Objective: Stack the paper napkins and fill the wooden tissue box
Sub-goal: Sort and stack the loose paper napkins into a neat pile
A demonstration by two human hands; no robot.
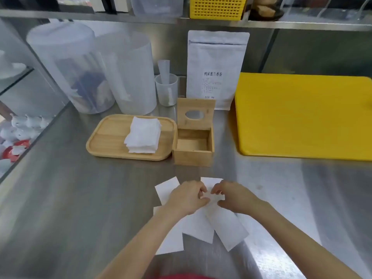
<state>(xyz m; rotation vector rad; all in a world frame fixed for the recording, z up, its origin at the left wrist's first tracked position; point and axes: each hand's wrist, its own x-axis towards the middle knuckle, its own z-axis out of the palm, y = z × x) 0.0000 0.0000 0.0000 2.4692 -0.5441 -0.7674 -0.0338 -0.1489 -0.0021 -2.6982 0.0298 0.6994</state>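
Note:
Several loose white paper napkins (227, 228) lie spread on the steel counter near me. My left hand (187, 198) and my right hand (231, 196) rest on them side by side, fingertips pinching one napkin between them. Beyond the hands stands the wooden tissue box (193, 154), empty, its lid (196, 105) with an oval slot tilted up at the back. Left of the box, a wooden tray (108, 137) carries a stack of white napkins (144, 135).
A yellow cutting board (302, 115) lies at the right. Behind the box stand a white tea pouch (215, 63), a small measuring cup (166, 89) and two large frosted plastic containers (128, 73). The counter's left edge drops to a glass shelf.

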